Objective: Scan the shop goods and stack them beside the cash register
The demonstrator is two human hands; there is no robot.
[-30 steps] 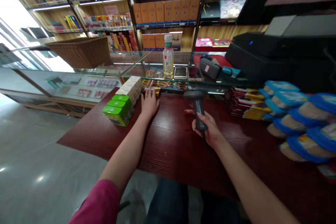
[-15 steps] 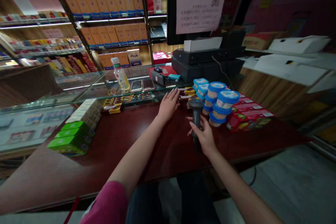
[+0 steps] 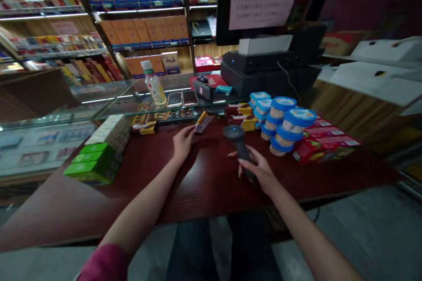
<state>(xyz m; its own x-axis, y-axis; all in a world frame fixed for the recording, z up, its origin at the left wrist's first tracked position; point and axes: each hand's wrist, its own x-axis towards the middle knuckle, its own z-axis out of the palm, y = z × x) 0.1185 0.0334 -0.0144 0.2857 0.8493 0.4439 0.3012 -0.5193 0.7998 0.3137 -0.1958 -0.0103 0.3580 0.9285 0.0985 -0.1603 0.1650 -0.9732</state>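
My left hand pinches one end of a small yellow and dark-red snack packet, held just above the wooden counter. Its pale back, perhaps with print, partly shows. My right hand is wrapped round the handle of a black barcode scanner, its head tilted to the left with a small blue light on top. Behind the scanner lies a stack of similar packets. Tubs with blue lids stand piled to the right of that stack, close to the scanner.
Red boxes sit right of the tubs. Green packs and white packs line the left, near another packet pile. A bottle and phones stand on the glass case behind. A monitor rises at the back.
My left hand has moved left from the packet stack and now holds one packet. The scanner in my right hand has tilted to the left. The view has shifted slightly.
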